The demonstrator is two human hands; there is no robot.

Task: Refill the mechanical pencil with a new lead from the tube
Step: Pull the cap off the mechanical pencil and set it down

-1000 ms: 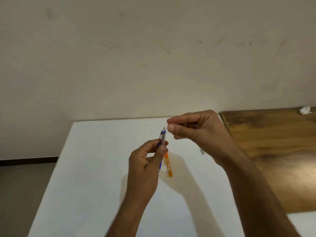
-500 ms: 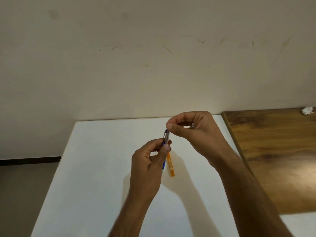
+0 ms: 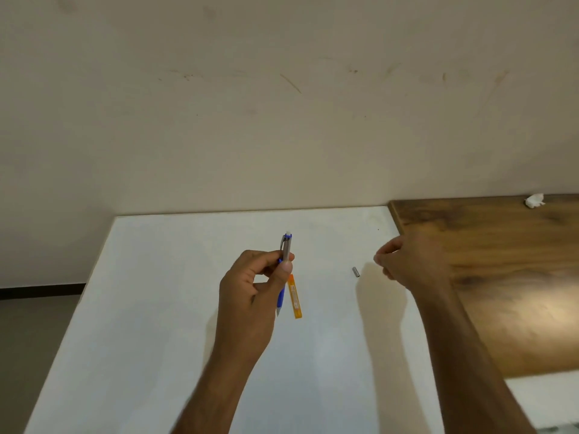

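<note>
My left hand [image 3: 250, 296] grips a blue and grey mechanical pencil [image 3: 285, 249] upright above the white table [image 3: 150, 302], tip down, with its white eraser end showing on top. The orange lead tube [image 3: 294, 297] lies on the table just right of the pencil's lower end. My right hand [image 3: 407, 261] hovers to the right, fingers curled together with nothing visible in them. A small grey metal cap [image 3: 356, 272] lies on the table just left of that hand.
A dark wooden tabletop [image 3: 501, 261] adjoins the white table on the right, with a crumpled white scrap [image 3: 535, 200] at its far edge. A plain wall stands right behind both tables. Floor shows at the left.
My right hand has left the pencil's top and moved right, toward the metal cap. The white eraser end now shows on the pencil. My left hand stays about where it was.
</note>
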